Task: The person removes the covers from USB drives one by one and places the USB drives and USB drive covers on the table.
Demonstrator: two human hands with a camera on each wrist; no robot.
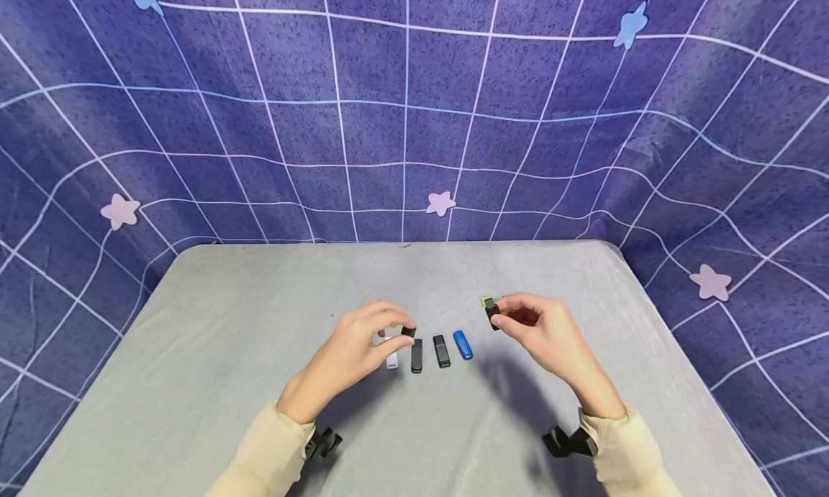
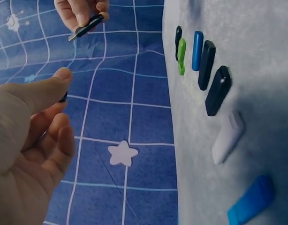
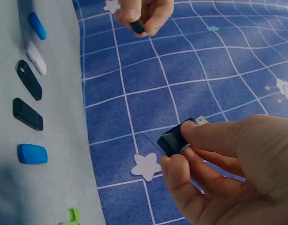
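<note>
My right hand [image 1: 550, 335] pinches a black USB flash drive [image 3: 174, 138] between thumb and fingers. Its metal plug [image 3: 200, 120] is bare. My left hand [image 1: 352, 346] holds a small black cap [image 1: 408, 331] at its fingertips, apart from the drive. Both hands are raised over the table. Beneath and between them lies a row of sticks: a white one [image 1: 391, 362] partly hidden by the left hand, a black one [image 1: 417, 355], another black one [image 1: 442, 351] and a blue one [image 1: 463, 344]. A green stick [image 3: 74, 214] lies near the right hand.
Grey cloth covers the table [image 1: 259, 288]. At the row's left end, another blue stick [image 2: 252, 200] shows in the left wrist view. Beyond the green one lies a further black stick [image 2: 178, 43]. A purple-blue curtain [image 1: 369, 137] with a grid and stars hangs behind and at the sides.
</note>
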